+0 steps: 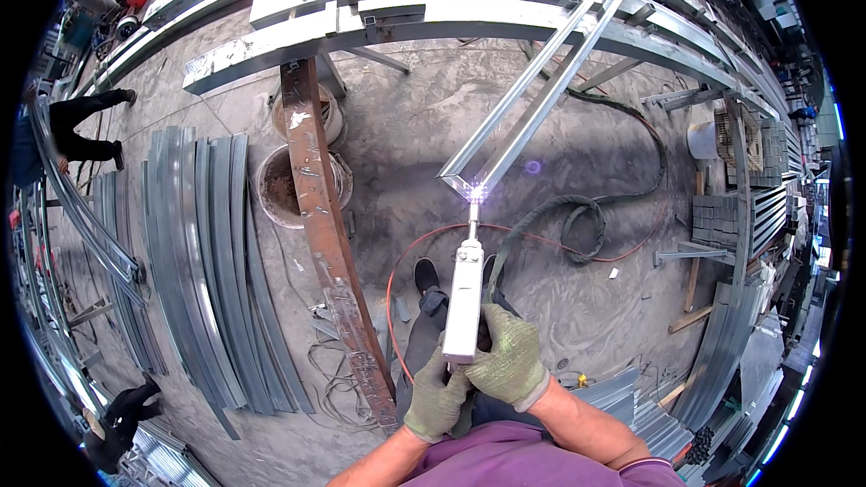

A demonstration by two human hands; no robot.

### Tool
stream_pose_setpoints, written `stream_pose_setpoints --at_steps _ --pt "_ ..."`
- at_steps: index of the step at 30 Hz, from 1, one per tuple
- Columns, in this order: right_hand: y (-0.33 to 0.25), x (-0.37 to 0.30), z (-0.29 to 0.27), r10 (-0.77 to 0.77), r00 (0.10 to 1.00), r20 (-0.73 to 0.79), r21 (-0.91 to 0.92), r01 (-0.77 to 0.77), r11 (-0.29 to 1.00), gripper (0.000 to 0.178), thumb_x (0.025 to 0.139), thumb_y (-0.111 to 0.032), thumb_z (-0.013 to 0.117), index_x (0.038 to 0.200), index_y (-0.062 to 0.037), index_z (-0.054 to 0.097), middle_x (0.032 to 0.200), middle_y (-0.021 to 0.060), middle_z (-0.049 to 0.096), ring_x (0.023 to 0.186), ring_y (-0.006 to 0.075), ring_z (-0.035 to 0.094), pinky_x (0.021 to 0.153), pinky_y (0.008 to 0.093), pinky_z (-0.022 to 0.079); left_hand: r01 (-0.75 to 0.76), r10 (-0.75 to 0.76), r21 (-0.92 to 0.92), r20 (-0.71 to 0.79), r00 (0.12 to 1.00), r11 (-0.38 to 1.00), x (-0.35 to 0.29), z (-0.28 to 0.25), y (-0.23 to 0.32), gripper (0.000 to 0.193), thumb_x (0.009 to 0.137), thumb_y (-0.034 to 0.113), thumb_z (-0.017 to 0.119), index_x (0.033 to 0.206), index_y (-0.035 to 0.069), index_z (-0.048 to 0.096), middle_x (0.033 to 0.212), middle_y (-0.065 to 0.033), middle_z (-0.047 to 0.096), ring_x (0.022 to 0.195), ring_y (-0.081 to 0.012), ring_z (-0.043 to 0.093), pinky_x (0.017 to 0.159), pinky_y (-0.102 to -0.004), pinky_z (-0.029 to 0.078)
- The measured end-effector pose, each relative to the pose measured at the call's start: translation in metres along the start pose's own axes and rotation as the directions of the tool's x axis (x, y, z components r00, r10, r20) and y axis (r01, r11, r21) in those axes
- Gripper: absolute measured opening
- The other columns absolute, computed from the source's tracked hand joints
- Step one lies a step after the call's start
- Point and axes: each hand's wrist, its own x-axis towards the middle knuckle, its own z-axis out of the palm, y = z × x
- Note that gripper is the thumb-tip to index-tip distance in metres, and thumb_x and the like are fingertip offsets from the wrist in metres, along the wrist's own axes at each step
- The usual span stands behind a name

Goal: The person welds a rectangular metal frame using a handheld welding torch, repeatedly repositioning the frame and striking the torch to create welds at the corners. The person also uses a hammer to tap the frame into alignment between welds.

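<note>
Both my hands wear green work gloves and are closed around a white handheld welding gun (464, 307). My right hand (510, 356) wraps its grip from the right side. My left hand (437, 403) is closed at the gun's lower end, against the right hand; its fingertips are partly hidden. The gun's metal nozzle (474, 219) points away from me. At its tip a bright violet-white spark glows on the near corner of a narrow metal frame (520, 126). The frame's two long bars slant up to the right, across the bench beams.
Long pale beams (451, 13) form a bench across the far side. A rusty steel beam (317, 189) runs toward me on the left, beside buckets (278, 194). Metal channels (194, 252) lie farther left. A dark hose (591, 201) loops on the floor. Other people's legs (86, 113) show at left.
</note>
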Motion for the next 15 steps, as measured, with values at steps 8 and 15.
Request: stream_pose_setpoints --at_steps 8,15 --pt "0.0008 -0.0007 -0.0013 -0.006 1.0 0.012 -0.037 0.007 0.999 0.05 0.075 -0.033 0.091 0.109 -0.0009 0.071 0.088 0.0184 0.074 0.077 0.036 0.076 0.069 0.0429 0.06 -0.033 0.032 0.031 0.01 0.999 0.999 0.0 -0.0012 -0.0006 0.044 0.11 0.031 0.067 0.142 0.001 0.062 0.108 -0.0032 0.071 0.092 -0.0082 0.063 0.079 -0.0275 0.055" --pt "0.0003 -0.0034 -0.0011 0.015 1.0 0.023 0.004 -0.015 1.0 0.051 0.074 -0.034 0.091 0.107 -0.0015 0.071 0.088 0.0177 0.074 0.079 0.0361 0.076 0.07 0.0434 0.06 -0.013 0.012 0.034 0.017 1.0 0.999 -0.0032 -0.0019 -0.003 0.047 0.11 0.036 0.065 0.141 0.0 0.063 0.101 -0.0027 0.071 0.085 -0.008 0.063 0.074 -0.0276 0.055"
